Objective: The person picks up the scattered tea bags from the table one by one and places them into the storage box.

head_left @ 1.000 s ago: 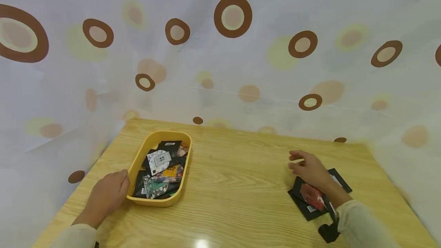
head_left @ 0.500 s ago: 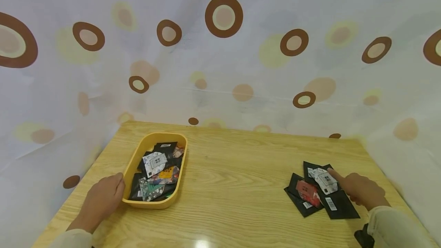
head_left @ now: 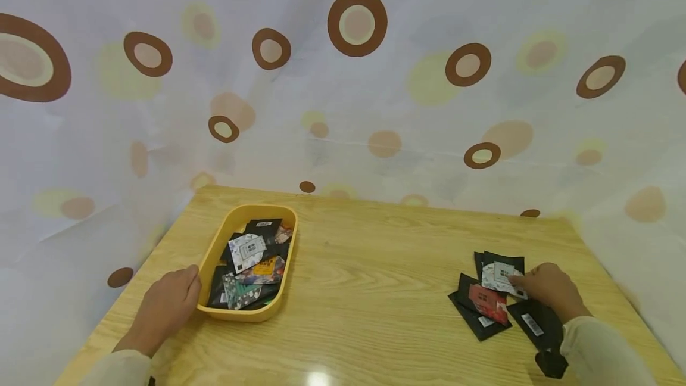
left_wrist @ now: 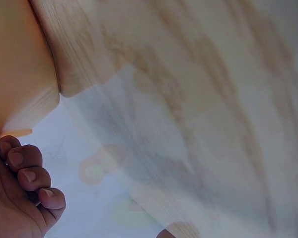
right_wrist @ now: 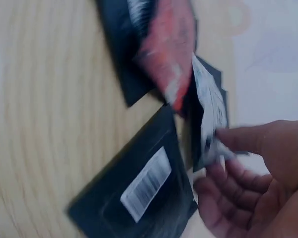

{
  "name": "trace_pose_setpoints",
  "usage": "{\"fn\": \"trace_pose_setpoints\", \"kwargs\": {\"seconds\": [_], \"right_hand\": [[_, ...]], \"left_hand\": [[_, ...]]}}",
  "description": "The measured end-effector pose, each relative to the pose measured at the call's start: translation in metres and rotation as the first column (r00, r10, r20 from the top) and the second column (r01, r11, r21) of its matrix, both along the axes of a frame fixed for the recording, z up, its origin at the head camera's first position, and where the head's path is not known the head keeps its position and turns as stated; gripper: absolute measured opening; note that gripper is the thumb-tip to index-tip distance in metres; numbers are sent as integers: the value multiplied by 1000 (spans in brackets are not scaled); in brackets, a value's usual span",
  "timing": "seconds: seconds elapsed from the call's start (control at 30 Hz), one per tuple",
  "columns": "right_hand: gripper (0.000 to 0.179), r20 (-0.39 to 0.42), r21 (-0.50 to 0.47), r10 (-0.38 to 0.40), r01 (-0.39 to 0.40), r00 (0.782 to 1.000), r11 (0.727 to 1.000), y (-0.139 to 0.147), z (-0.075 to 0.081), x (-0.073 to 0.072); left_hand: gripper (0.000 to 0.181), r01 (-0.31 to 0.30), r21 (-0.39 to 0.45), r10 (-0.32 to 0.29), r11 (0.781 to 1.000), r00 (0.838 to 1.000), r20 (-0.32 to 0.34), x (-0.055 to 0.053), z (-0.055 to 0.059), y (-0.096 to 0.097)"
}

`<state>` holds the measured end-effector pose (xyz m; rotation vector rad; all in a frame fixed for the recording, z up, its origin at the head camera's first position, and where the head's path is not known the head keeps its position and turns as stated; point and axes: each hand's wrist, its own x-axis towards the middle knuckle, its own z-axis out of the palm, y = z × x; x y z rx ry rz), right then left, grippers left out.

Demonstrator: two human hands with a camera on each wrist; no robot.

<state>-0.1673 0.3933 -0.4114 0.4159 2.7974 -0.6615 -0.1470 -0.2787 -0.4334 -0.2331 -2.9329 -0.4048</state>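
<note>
At the left, my left hand (head_left: 169,304) holds the near-left rim of a yellow plastic tray (head_left: 203,285); in the left wrist view its curled fingers (left_wrist: 35,178) show by the tray's edge. Several small flat sachets (head_left: 259,273) fill the tray, black, white and patterned. Over on the right, my right hand (head_left: 552,290) pinches a white patterned sachet (head_left: 498,276) between thumb and fingers. Black sachets lie under it. Beside it a red-fronted sachet (head_left: 488,302) overlaps another black one. A black sachet with a barcode label (right_wrist: 144,188) lies nearest the right wrist.
The pale wooden table (head_left: 370,290) extends between the tray and the loose sachets. A white sheet with brown and yellow circles (head_left: 348,106) hangs behind and along both sides.
My right hand swung back right over the loose sachets, then took hold of the white one and shifted it; black sachets moved apart. My left hand stays at the tray.
</note>
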Motion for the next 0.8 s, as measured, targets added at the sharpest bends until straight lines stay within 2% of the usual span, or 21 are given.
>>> {"fn": "trace_pose_setpoints", "kwargs": {"seconds": [0.1, 0.2, 0.27, 0.33, 0.43, 0.53, 0.67, 0.8], "right_hand": [[41, -73, -113, -35, 26, 997, 993, -6, 6, -1], [38, -108, -285, -69, 36, 992, 958, -18, 17, -5], [49, -107, -429, -82, 28, 991, 903, -32, 26, -11], [60, -96, -564, -64, -1, 993, 826, -55, 34, -18], [64, -92, -700, -5, -62, 996, 711, -105, 43, -29], [54, -116, -764, 83, -142, 990, 629, -165, 45, -35], [35, -151, -788, 170, -222, 974, 574, -250, 44, -36], [23, -168, -792, 225, -267, 960, 548, -326, 39, -33]], "left_hand": [[29, 2, 9, -1, 1000, 1000, -6, 0, 1, -1], [28, 3, 17, -3, 1000, 1000, 10, 0, 0, 0], [29, 5, 26, -6, 1000, 1000, 22, -1, -1, 0], [29, 2, 35, -3, 999, 1000, 27, -1, -1, -1], [29, -9, 43, 8, 999, 1000, 28, 0, -1, -1], [28, -15, 42, 14, 999, 1000, 27, -1, -3, 1], [26, -17, 32, 17, 999, 1000, 12, -2, -3, 4], [25, -28, 25, 28, 999, 1000, -1, 0, 0, 5]]}}
